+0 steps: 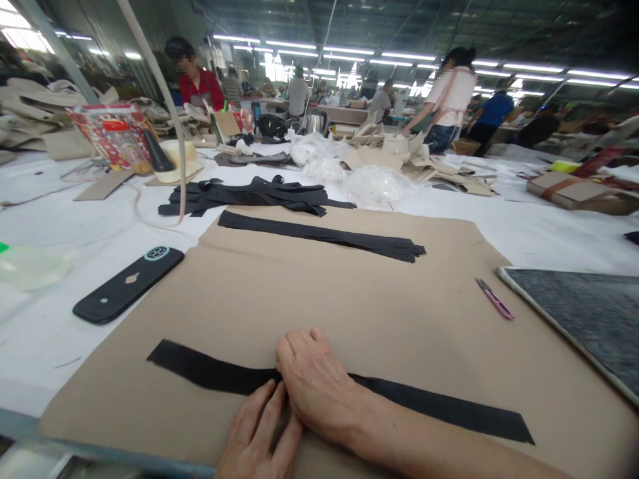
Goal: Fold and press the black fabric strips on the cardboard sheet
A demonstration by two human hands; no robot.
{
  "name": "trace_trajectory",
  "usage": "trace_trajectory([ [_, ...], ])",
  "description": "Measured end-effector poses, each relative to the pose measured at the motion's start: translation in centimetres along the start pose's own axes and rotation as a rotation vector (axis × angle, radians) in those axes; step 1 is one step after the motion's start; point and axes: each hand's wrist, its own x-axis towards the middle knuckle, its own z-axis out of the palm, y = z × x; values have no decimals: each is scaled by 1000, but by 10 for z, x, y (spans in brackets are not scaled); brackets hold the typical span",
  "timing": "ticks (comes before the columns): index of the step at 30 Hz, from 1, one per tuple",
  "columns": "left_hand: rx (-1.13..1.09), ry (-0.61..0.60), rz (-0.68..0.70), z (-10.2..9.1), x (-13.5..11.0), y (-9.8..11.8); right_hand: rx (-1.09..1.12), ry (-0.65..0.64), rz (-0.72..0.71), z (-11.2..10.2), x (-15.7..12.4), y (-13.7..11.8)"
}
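A long black fabric strip lies across a brown sheet at the near side, its middle bunched and partly covered by my hands. My right hand is closed over that middle part, fingers curled down onto the cloth. Close against it, my left hand grips the strip's near edge with its fingertips; its thumb is hidden. Beyond them rests a flat stack of similar black strips. A looser heap of black strips sits behind that.
A black phone lies at the left edge of the brown sheet. Pink-handled thread snips and a grey board are at the right. Behind are clear plastic bags, a red patterned bag and a hanging tube. Several people work farther back.
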Motion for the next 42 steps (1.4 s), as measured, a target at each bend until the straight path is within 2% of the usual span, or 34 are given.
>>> trace_trajectory([
  [2,9,-4,15,-1,0,-2,101,-7,131,0,1,-2],
  [4,50,-30,73,-3,1,-7,210,-37,176,-7,2,3],
  [7,145,-94,190,-8,4,-13,398,-124,150,-25,-4,16],
  [10,187,-98,211,-12,7,-17,479,-113,90,-35,-20,26],
  [14,150,-83,191,-17,9,-20,457,-33,89,-25,-36,27],
  [17,125,-16,182,-25,12,-28,424,9,84,-18,-37,26],
  [19,106,3,119,-31,16,-35,407,19,66,-17,-36,25],
  [24,-34,-50,-18,-37,25,-50,304,-3,76,-16,-36,19],
  [28,-51,-92,5,-34,23,-61,302,7,51,-10,-38,19],
  [33,-61,-206,59,-35,15,-75,316,43,-75,-4,-39,29],
  [37,-47,-213,121,-39,11,-80,219,42,-157,-2,-42,34],
  [42,-69,-283,102,-40,9,-81,85,67,-247,-1,-47,34],
])
